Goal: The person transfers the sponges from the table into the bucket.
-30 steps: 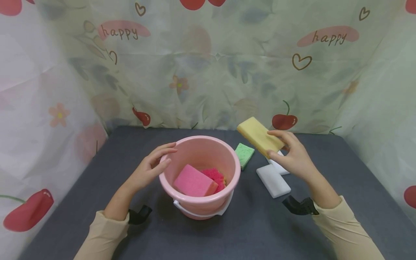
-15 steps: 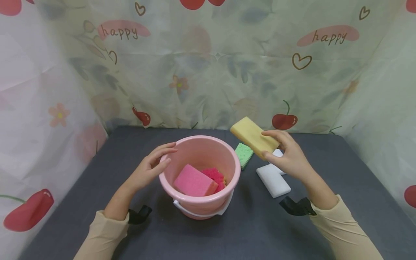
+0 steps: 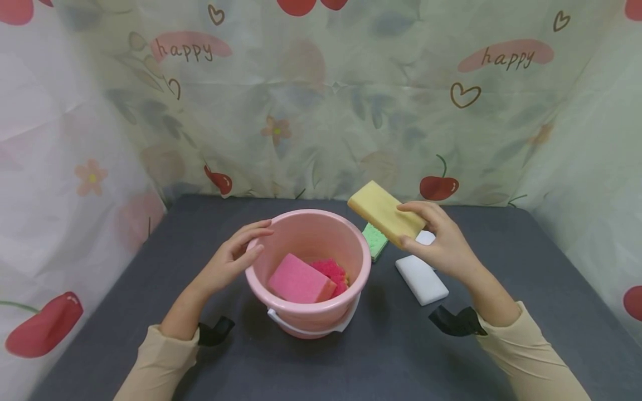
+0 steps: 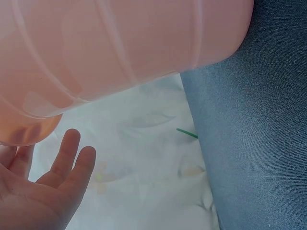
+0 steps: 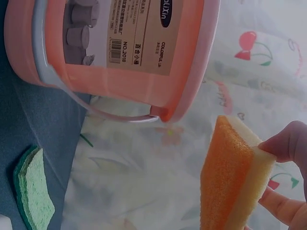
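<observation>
Two in, one in hand, three out — that was your tally, as far as the views showed! Your right hand (image 3: 443,239) had the yellow sponge (image 3: 383,211) pinched between thumb and fingers, tilted in the air just right of the bucket (image 3: 307,316), with its orange underside plain in the right wrist view. It had not gone over the rim; from the head view it partly covered the green sponge (image 3: 374,241), which lay on the table (image 3: 401,356) beside the bucket. Nearer you lay a white block (image 3: 422,280), with a second white block (image 3: 426,238) half hidden behind your right hand. Those three looked like the ones left outside.

Over to the bucket! It stood upright, handle (image 5: 41,48) hanging low, and inside sat the pink sponge (image 3: 301,280), tipped against the red sponge (image 3: 332,273) — partly covered, that one, so it only seemed to be a sponge. Your left hand (image 3: 236,256) was at the left rim, fingers spread and gripping nothing firmly; whether they touched it, you couldn't quite tell.
</observation>
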`<state>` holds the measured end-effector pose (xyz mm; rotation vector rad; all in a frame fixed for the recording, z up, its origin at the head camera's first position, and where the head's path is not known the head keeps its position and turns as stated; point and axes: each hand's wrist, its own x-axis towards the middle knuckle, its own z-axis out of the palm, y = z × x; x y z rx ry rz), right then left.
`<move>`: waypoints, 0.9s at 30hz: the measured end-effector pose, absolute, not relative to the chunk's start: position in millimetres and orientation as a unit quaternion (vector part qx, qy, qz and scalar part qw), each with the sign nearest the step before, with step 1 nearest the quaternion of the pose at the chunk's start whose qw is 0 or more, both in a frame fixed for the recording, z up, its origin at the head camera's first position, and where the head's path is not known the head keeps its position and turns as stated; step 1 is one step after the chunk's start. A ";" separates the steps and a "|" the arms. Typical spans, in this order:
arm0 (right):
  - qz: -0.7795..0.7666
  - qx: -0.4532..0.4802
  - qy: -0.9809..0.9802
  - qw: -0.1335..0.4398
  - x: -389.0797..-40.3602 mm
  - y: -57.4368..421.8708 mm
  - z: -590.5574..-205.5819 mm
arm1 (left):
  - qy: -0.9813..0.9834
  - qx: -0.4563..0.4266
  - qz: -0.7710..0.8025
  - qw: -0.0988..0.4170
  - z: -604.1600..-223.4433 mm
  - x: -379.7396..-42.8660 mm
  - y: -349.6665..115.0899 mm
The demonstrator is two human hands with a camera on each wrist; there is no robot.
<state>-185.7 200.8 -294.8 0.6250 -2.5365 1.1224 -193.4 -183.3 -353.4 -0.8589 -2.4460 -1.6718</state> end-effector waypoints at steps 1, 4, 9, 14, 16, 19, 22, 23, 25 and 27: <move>0.392 0.219 -0.881 0.148 -185.1 200.0 -294.6 | -0.793 -0.278 -0.541 0.029 -353.6 -193.5 -183.4; 0.395 0.226 -0.878 0.152 -182.9 197.6 -294.0 | -0.793 -0.278 -0.541 0.028 -353.9 -193.4 -183.3; 0.394 0.239 -0.873 0.159 -178.8 193.1 -291.9 | -0.792 -0.277 -0.543 0.028 -353.5 -192.9 -182.9; 0.394 0.243 -0.875 0.145 -175.7 189.0 -290.8 | -0.791 -0.279 -0.543 0.031 -353.7 -193.1 -183.2; 0.389 0.245 -0.876 0.143 -175.2 187.7 -291.0 | -0.792 -0.279 -0.543 0.031 -353.9 -193.3 -183.2; 0.382 0.250 -0.878 0.144 -174.7 185.9 -291.4 | -0.793 -0.276 -0.541 0.029 -353.9 -193.2 -183.0; 0.381 0.255 -0.877 0.145 -174.3 184.0 -291.5 | -0.795 -0.275 -0.540 0.029 -353.8 -193.2 -183.0; 0.381 0.256 -0.877 0.143 -174.0 183.2 -291.4 | -0.796 -0.275 -0.539 0.029 -353.8 -193.2 -183.0; 0.381 0.257 -0.877 0.137 -173.6 181.8 -291.3 | -0.796 -0.274 -0.539 0.029 -353.7 -193.2 -183.0; 0.382 0.257 -0.878 0.130 -173.1 180.1 -291.3 | -0.796 -0.274 -0.538 0.029 -353.6 -193.1 -183.0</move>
